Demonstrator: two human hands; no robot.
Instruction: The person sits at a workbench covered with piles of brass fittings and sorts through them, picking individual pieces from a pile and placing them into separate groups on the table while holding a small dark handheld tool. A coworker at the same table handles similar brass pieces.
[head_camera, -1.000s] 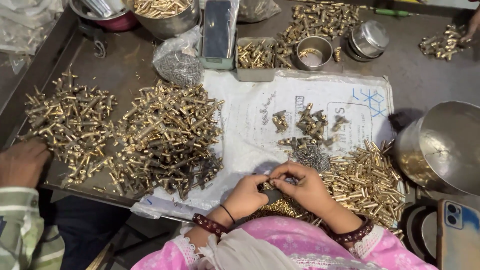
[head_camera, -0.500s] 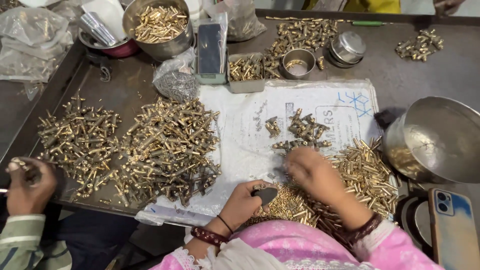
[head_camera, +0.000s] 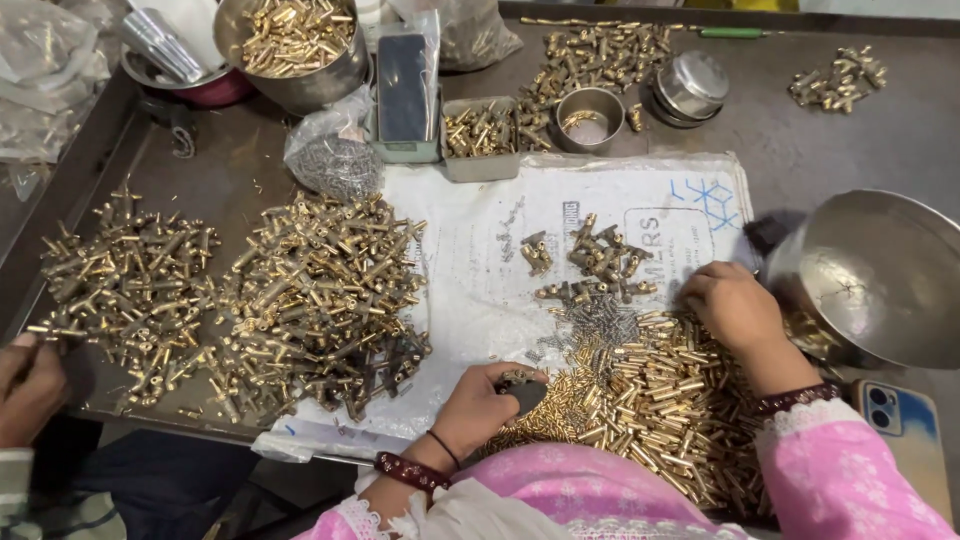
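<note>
A small brass fitting (head_camera: 516, 378) with a dark part is pinched in the fingers of the left hand (head_camera: 480, 405), low on the white printed sheet (head_camera: 480, 260) spread over the tabletop (head_camera: 820, 150). The right hand (head_camera: 733, 310) is laid on the heap of brass tubes (head_camera: 650, 400), fingers curled into it; what they grip cannot be told. A steel bowl (head_camera: 880, 275) is seen just beside it.
</note>
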